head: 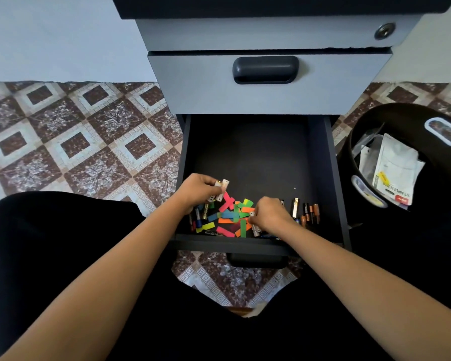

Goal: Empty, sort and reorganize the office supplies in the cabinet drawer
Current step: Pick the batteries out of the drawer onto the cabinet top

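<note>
Inside drawer point(219, 242), near front wall, clutter. From heap of coloured tabs point(235, 214), right hand point(271, 216) pinches one battery point(252, 213); left hand point(198, 190) grips bunch of batteries point(222, 186), looks full. Risk: adding another loosens bunch, batteries drop, tabs scatter. Tabs may cling, ride along. At right, loose batteries point(307, 212) could roll toward back. Beyond, right: bin point(370, 118).
</note>
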Demonstrator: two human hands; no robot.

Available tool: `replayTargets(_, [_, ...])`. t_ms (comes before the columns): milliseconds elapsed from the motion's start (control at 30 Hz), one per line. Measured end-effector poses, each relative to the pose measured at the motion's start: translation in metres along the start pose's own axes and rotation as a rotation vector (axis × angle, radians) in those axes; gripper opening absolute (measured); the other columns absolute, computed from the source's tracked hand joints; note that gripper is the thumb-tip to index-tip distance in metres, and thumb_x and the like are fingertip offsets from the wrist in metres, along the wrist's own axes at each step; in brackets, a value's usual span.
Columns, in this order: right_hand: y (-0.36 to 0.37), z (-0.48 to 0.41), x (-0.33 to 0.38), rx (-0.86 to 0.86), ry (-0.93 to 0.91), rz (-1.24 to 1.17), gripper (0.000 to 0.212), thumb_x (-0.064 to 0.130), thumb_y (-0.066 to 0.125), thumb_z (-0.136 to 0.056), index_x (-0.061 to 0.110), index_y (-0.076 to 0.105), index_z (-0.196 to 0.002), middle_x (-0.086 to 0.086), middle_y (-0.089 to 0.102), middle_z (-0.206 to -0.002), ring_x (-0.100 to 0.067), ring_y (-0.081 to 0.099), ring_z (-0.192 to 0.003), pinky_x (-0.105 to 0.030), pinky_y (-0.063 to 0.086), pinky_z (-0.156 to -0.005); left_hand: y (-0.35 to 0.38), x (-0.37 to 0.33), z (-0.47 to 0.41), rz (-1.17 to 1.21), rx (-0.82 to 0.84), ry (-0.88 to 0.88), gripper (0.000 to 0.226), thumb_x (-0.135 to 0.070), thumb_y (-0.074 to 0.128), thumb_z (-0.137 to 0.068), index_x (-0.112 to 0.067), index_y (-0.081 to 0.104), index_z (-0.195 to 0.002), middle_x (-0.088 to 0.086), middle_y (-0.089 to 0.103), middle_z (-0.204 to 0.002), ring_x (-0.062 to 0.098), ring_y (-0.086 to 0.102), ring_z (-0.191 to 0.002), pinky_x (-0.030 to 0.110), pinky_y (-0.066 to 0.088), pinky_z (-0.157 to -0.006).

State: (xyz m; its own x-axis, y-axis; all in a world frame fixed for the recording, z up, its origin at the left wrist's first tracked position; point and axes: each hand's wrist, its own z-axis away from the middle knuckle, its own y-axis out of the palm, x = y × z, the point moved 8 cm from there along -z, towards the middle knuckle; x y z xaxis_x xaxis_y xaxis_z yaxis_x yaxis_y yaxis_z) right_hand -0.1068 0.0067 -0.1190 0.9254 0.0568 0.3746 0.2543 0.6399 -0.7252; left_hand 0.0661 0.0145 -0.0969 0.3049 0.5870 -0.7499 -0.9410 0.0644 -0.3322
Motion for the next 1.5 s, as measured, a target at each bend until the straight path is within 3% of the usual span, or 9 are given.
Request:
replayTargets(167, [0.005, 0.004, 0.002, -0.035, -0.036, 0.141, 0.029, 0.019, 0.063, -0.087, 0.010, 0.044, -0.067, -0.013, 0.062, -0.084, -0.031, 0.061, -0.080, -0.031, 0.045, -0.063, 0.002, 0.005, 0.000, 0.029, 0.002, -0.046, 0.005, -0.012, 0.068, -0.084, -0.010, 0.069, -0.088, 0.012, 0.069, -0.089, 0.022, 0.063, -0.083, 0.037, 0.052, -0.085])
replayTargets(367, [0.008, 0.000, -0.007, 0.065, 0.056, 0.011, 0.031, 0.024, 0.066, -0.084, 0.010, 0.051, -0.062, -0.003, 0.048, -0.060, -0.017, 0.045, -0.055, -0.025, 0.032, -0.049, 0.004, 0.003, 0.003, 0.077, 0.018, -0.067, 0.015, -0.011, 0.067, -0.085, -0.003, 0.068, -0.098, 0.009, 0.068, -0.084, 0.017, 0.063, -0.077, 0.034, 0.053, -0.081])
replayTargets(433, [0.006, 0.000, -0.009, 0.103, 0.054, -0.102, 0.025, 0.026, 0.069, -0.084, 0.002, 0.066, -0.077, -0.008, 0.055, -0.066, -0.015, 0.047, -0.057, -0.026, 0.037, -0.054, 0.005, 0.001, 0.005, 0.121, 0.018, -0.079, 0.018, -0.009, 0.066, -0.085, 0.000, 0.067, -0.101, 0.008, 0.067, -0.082, 0.015, 0.064, -0.074, 0.028, 0.054, -0.072])
replayTargets(533, [-0.006, 0.004, -0.012, 0.121, 0.048, -0.342, 0.023, 0.025, 0.070, -0.084, 0.004, 0.071, -0.093, -0.002, 0.059, -0.071, -0.010, 0.050, -0.062, -0.022, 0.041, -0.053, 0.005, -0.003, 0.010, 0.185, 0.015, -0.090, 0.011, -0.008, 0.066, -0.086, -0.003, 0.066, -0.095, 0.005, 0.065, -0.080, 0.011, 0.063, -0.071, 0.021, 0.053, -0.060])
replayTargets(667, [-0.018, 0.014, -0.014, 0.185, 0.067, -0.778, 0.022, 0.017, 0.069, -0.084, 0.005, 0.067, -0.103, -0.009, 0.069, -0.099, -0.015, 0.064, -0.085, -0.023, 0.053, -0.067, 0.009, -0.010, 0.019, 0.287, 0.022, -0.100, 0.002, -0.008, 0.065, -0.086, -0.006, 0.065, -0.088, 0.004, 0.065, -0.075, 0.011, 0.063, -0.068, 0.023, 0.056, -0.067])
replayTargets(733, [-0.029, 0.021, -0.011, 0.187, 0.048, -0.939, 0.022, 0.013, 0.068, -0.085, 0.004, 0.065, -0.104, -0.009, 0.070, -0.099, -0.017, 0.067, -0.089, -0.025, 0.055, -0.073, 0.012, -0.015, 0.024, 0.356, 0.032, -0.101, 0.003, -0.009, 0.065, -0.086, -0.006, 0.065, -0.087, 0.003, 0.065, -0.074, 0.012, 0.063, -0.069, 0.028, 0.056, -0.074])
replayTargets(900, [-0.067, 0.038, -0.003, 0.065, -0.026, -1.168, 0.008, 0.012, 0.064, -0.087, 0.011, 0.067, -0.094, -0.005, 0.072, -0.089, -0.014, 0.069, -0.081, -0.025, 0.055, -0.073, 0.018, -0.037, 0.042, 0.501, 0.065, -0.089, 0.007, -0.008, 0.063, -0.087, -0.004, 0.065, -0.092, 0.007, 0.068, -0.079, 0.017, 0.065, -0.075, 0.033, 0.056, -0.078])
replayTargets(1167, [-0.171, 0.065, 0.021, -0.172, -0.220, -1.183, 0.005, 0.012, 0.063, -0.089, 0.012, 0.068, -0.087, -0.005, 0.069, -0.085, -0.016, 0.064, -0.077, -0.025, 0.052, -0.072, 0.001, -0.136, 0.061, 0.621, 0.077, 0.086, 0.004, -0.005, 0.060, -0.088, -0.008, 0.062, -0.090, 0.008, 0.066, -0.083, 0.017, 0.063, -0.074, 0.031, 0.054, -0.075])
replayTargets(1500, [-0.326, 0.093, 0.054, -0.462, -0.353, -1.004, 0.010, 0.012, 0.066, -0.087, 0.012, 0.063, -0.076, -0.007, 0.063, -0.077, -0.015, 0.057, -0.065, -0.022, 0.047, -0.057, -0.023, -0.276, 0.072, 0.336, 0.068, 0.318, 0.008, -0.009, 0.065, -0.087, -0.004, 0.062, -0.093, 0.009, 0.065, -0.077, 0.015, 0.064, -0.067, 0.024, 0.057, -0.059])
